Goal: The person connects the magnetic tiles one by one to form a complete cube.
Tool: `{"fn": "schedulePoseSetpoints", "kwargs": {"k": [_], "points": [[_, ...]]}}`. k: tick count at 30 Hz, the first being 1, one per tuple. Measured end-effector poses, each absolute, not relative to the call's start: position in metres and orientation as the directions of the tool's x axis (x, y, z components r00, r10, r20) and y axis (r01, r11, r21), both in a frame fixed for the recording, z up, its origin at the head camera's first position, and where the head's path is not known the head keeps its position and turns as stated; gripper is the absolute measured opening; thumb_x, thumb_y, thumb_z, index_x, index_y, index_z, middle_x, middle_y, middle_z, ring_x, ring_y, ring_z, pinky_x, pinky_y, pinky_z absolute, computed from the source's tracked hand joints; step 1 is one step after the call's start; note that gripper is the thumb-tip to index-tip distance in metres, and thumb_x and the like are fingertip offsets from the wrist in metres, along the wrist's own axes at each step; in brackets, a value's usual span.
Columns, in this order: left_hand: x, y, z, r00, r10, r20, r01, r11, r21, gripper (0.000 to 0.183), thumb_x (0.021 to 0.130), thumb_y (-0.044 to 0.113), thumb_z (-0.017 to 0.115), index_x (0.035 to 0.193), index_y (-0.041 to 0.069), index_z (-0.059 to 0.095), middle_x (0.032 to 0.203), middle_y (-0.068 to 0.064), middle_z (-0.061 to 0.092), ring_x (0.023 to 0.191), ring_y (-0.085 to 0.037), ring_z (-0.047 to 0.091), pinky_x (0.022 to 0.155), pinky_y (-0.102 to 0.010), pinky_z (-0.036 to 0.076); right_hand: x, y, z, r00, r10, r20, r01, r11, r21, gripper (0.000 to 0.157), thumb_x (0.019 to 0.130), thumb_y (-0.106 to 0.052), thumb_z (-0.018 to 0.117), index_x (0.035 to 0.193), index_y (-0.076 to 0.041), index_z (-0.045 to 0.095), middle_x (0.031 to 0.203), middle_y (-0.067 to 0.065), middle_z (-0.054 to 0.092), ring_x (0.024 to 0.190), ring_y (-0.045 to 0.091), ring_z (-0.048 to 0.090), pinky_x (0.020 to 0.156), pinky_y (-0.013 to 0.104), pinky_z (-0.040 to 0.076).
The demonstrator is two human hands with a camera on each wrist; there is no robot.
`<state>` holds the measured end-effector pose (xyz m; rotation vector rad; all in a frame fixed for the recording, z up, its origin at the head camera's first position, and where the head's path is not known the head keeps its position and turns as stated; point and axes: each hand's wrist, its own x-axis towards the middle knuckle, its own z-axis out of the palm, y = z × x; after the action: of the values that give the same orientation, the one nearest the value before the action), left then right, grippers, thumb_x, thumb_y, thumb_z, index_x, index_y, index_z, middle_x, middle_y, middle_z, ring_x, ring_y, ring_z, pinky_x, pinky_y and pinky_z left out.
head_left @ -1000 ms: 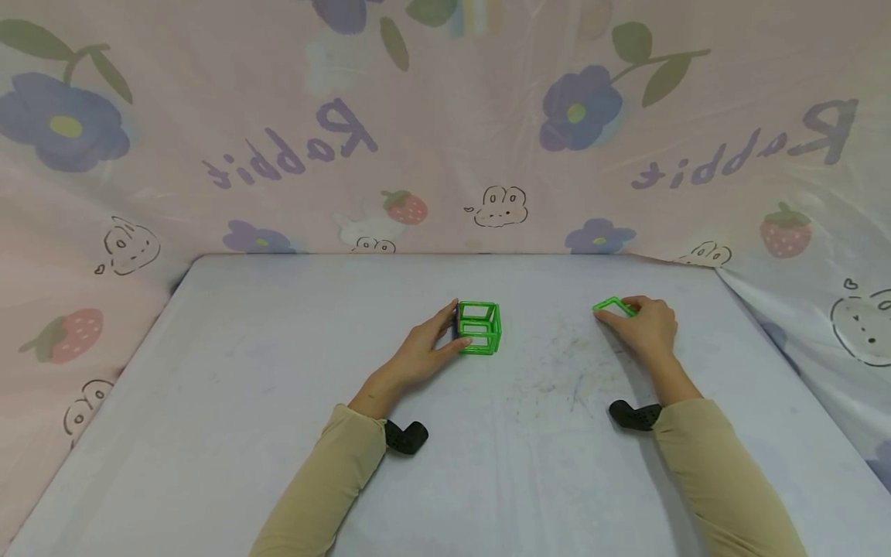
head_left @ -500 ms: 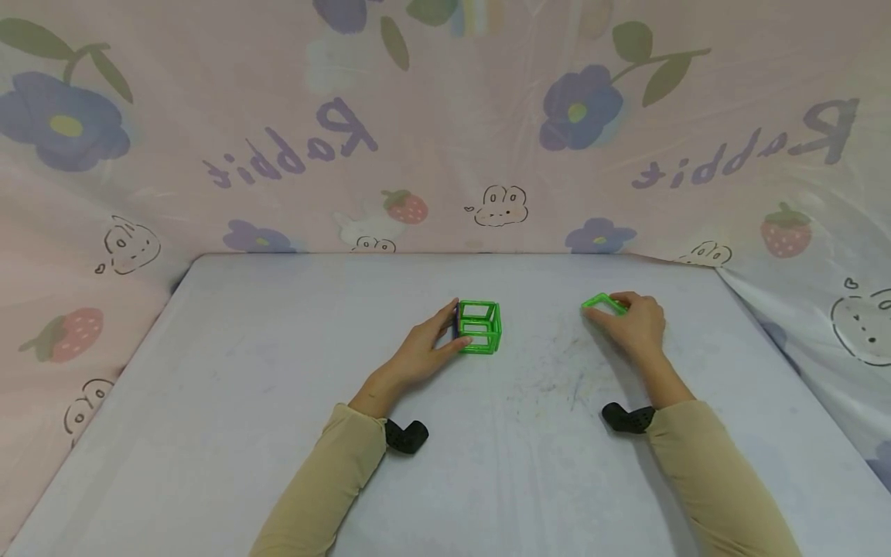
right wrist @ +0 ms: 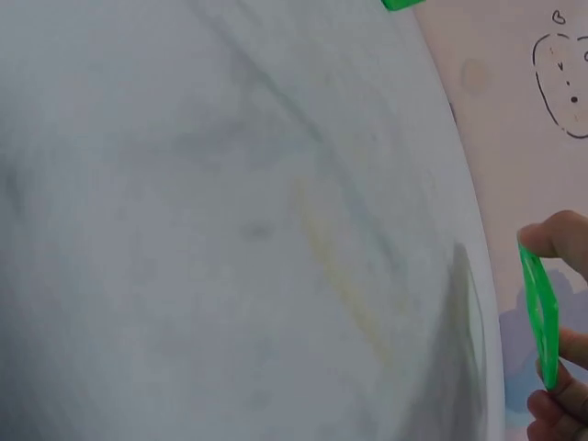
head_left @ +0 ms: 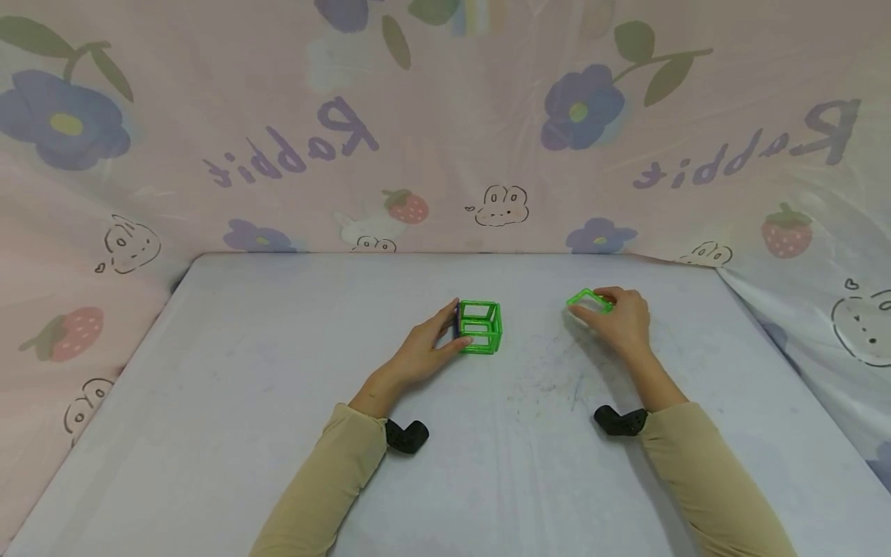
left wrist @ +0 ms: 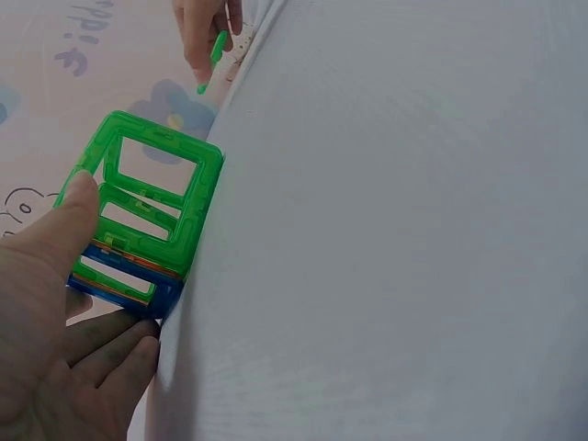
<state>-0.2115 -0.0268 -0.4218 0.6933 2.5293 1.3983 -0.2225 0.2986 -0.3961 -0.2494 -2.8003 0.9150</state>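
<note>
A box of green open-frame magnetic tiles (head_left: 493,328) stands near the middle of the table, with a blue tile (left wrist: 168,296) on its left side. My left hand (head_left: 418,350) holds this box from the left, thumb on the front and fingers around the blue side. To the right, my right hand (head_left: 624,321) pinches a single green magnetic tile (head_left: 579,296) above the table, apart from the box. In the right wrist view the tile (right wrist: 542,312) shows nearly edge-on between thumb and fingers.
The table (head_left: 278,333) has a white cover with faint coloured smudges right of centre. A pink printed curtain (head_left: 445,139) rises behind its back edge and along both sides. Black devices (head_left: 622,422) sit on both wrists.
My right hand has moved left with the green tile, closer to the box. The left hand and the box have stayed in place.
</note>
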Motion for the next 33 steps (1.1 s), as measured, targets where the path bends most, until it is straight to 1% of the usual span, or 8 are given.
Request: {"fn": "schedulePoseSetpoints", "kwargs": {"k": [5,12,18,23,33], "points": [[-0.212,-0.026,-0.422,-0.879,0.473,0.07,0.312,0.456,0.834,0.074,0.096,0.027,0.06,0.153,0.006,0.019,0.151,-0.017,0.037,0.136,-0.029,0.04,0.112,-0.034,0.033,-0.221,0.292,-0.393,-0.971,0.191,0.143,0.063,0.783,-0.618,0.061,0.083,-0.038,0.072,0.126,0.004,0.057,0.123,0.03,0.05,0.114,0.044,0.042,0.093,0.054,0.034],[-0.212,-0.027,-0.423,-0.879,0.472,0.062,0.306,0.46,0.834,0.075,0.095,0.029,0.06,0.153,0.007,0.018,0.151,-0.016,0.037,0.136,-0.028,0.04,0.112,-0.034,0.032,-0.218,0.283,-0.389,-0.97,0.177,0.169,0.033,0.777,-0.628,0.059,0.081,-0.035,0.074,0.124,0.003,0.058,0.123,0.03,0.049,0.112,0.044,0.042,0.089,0.053,0.034],[-0.213,-0.026,-0.423,-0.882,0.468,0.054,0.297,0.463,0.835,0.075,0.096,0.03,0.06,0.154,0.008,0.018,0.151,-0.015,0.036,0.137,-0.027,0.039,0.112,-0.033,0.032,-0.217,0.278,-0.389,-0.967,0.162,0.197,-0.004,0.763,-0.647,0.057,0.08,-0.032,0.076,0.121,0.004,0.06,0.12,0.027,0.052,0.113,0.042,0.043,0.093,0.053,0.033],[-0.212,-0.026,-0.423,-0.884,0.463,0.059,0.298,0.463,0.835,0.075,0.096,0.03,0.06,0.154,0.009,0.018,0.151,-0.016,0.036,0.137,-0.028,0.039,0.112,-0.035,0.032,-0.217,0.273,-0.392,-0.965,0.142,0.22,-0.044,0.739,-0.672,0.055,0.079,-0.03,0.077,0.119,0.005,0.061,0.118,0.025,0.055,0.112,0.041,0.045,0.094,0.052,0.034],[-0.212,-0.026,-0.424,-0.883,0.466,0.064,0.303,0.457,0.836,0.075,0.095,0.029,0.06,0.153,0.008,0.018,0.151,-0.016,0.036,0.137,-0.029,0.039,0.112,-0.035,0.033,-0.215,0.259,-0.394,-0.969,0.109,0.223,-0.081,0.713,-0.697,0.055,0.077,-0.028,0.078,0.119,0.004,0.062,0.115,0.024,0.057,0.11,0.038,0.046,0.09,0.046,0.035]]}}
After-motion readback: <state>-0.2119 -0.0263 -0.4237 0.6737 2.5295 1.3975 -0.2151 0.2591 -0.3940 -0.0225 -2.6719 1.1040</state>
